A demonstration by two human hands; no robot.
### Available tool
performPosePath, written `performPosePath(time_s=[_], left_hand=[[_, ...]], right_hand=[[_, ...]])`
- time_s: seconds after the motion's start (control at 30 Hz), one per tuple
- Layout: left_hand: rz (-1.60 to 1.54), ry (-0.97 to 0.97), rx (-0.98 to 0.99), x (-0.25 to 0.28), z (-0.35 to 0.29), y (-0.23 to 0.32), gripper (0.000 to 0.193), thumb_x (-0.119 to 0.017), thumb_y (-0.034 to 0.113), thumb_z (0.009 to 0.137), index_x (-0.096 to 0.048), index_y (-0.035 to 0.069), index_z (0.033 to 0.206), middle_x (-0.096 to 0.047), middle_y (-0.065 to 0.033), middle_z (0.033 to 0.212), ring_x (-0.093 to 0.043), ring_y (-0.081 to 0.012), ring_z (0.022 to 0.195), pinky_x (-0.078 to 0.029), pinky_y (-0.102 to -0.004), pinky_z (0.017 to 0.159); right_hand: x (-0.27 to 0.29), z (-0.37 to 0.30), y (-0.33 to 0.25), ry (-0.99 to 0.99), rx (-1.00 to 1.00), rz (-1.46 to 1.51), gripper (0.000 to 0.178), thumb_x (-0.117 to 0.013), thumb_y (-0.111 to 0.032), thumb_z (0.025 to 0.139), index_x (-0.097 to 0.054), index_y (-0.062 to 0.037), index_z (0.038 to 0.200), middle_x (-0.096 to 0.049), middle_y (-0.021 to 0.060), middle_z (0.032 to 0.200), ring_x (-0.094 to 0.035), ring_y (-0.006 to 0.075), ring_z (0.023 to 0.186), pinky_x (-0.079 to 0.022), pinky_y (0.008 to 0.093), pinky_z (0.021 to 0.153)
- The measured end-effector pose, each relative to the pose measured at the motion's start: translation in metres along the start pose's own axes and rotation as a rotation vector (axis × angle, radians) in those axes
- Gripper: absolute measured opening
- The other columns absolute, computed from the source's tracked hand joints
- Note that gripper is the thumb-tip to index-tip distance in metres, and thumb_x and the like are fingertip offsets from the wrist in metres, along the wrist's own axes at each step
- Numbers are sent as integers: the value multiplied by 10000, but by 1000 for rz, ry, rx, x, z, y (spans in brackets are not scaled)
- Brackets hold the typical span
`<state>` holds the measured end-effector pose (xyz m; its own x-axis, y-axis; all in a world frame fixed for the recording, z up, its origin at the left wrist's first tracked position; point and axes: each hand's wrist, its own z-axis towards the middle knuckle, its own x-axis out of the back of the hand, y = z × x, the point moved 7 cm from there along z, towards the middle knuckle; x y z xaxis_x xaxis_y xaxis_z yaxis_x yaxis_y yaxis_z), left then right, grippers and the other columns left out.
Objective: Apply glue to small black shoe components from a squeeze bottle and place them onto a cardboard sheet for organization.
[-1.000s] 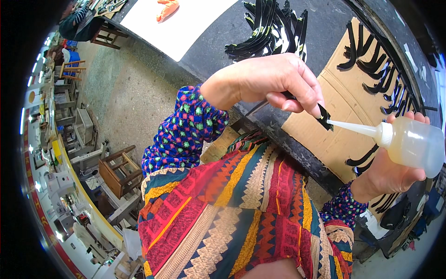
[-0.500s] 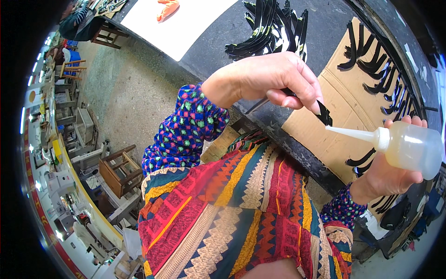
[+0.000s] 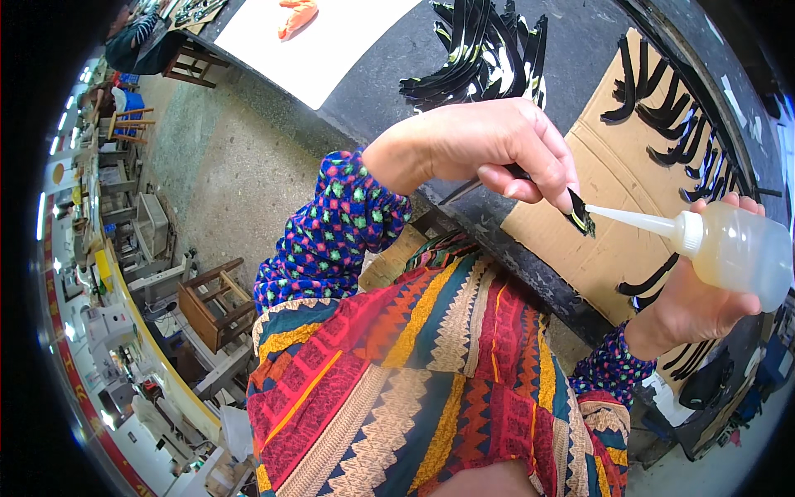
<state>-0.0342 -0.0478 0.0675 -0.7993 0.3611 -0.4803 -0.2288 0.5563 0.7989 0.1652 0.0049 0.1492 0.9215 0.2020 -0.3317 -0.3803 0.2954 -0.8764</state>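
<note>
Squeeze bottle (image 3: pixel 741 257), held up near the right side of the cardboard sheet (image 3: pixel 609 269), hides part of our right hand (image 3: pixel 700 311) and contains cloudy, pale liquid. That hand is curled around the bottle. Our left hand (image 3: pixel 501 145), above the sheet's left edge, half covers a slim pointed tool (image 3: pixel 458 192) we cannot identify, its fingertips pinching a black strip (image 3: pixel 582 222) over the cardboard. The nozzle (image 3: pixel 633 219) meets the strip.
</note>
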Motion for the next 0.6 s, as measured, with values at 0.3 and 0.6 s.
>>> performPosePath(time_s=[0.3, 0.6], left_hand=[[19, 13, 11, -3, -1, 2, 143, -624, 33, 705, -617, -27, 835, -481, 9, 488, -360, 7, 361, -196, -142, 319], [-10, -26, -2, 0, 2, -2, 143, -617, 20, 704, -619, -27, 840, -482, 6, 487, -359, 5, 356, -194, -142, 317]], right_hand=[[3, 2, 3, -17, -31, 10, 943, -736, -491, 580, -302, 2, 1256, -395, 138, 1230, -381, 279, 1159, -283, 472, 979], [8, -1, 3, -7, -10, 0, 930, -729, -489, 589, -307, 5, 1254, -401, 140, 1234, -396, 278, 1151, -294, 480, 966]])
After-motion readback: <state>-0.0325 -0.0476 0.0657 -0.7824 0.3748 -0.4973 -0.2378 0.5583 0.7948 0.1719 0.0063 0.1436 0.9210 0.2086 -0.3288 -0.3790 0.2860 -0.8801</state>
